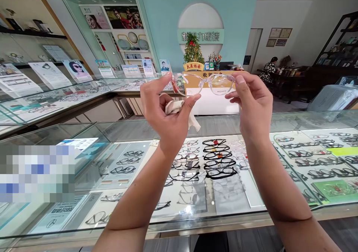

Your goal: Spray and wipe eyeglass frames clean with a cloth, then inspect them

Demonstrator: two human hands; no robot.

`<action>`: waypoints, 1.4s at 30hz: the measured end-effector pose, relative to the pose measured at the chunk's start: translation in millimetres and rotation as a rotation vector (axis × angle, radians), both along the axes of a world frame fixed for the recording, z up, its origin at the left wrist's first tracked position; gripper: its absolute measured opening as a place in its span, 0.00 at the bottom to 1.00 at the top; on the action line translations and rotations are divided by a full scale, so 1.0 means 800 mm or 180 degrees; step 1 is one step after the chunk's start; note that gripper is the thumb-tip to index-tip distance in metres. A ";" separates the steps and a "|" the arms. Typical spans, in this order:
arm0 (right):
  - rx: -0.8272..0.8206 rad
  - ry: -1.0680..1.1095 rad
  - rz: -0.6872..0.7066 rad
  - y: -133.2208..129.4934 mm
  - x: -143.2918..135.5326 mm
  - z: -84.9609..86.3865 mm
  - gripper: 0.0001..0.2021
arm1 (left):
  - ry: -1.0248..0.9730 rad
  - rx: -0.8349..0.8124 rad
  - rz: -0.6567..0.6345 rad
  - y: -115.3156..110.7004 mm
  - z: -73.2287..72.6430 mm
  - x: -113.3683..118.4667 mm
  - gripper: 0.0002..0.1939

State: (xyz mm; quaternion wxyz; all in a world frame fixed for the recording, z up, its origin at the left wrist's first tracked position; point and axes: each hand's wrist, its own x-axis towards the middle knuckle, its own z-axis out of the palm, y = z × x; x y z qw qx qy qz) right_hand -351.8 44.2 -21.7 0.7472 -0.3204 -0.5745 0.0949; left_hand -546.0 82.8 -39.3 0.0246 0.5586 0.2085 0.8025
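Note:
A pair of clear-framed eyeglasses (206, 83) is held up in front of me, above the glass display counter. My left hand (167, 106) grips the left side of the frame between its fingers and also has a crumpled pale cloth (173, 106) tucked in the palm, with one end hanging down. My right hand (253, 99) pinches the right end of the frame between thumb and fingers. Faint lettering shows through the right lens. Both forearms reach over the counter.
Beneath my arms, the glass display counter (184, 222) holds rows of eyeglasses (220, 164). A second glass case with upright cards (77, 71) runs along the left. Beyond stand a reception desk (212, 104) with a plant (192, 50) and a seated person (268, 71) at the back right.

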 end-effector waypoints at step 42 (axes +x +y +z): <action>-0.0276 0.0138 0.0416 0.015 -0.001 -0.008 0.15 | -0.0182 -0.0057 -0.0832 -0.022 0.014 0.013 0.32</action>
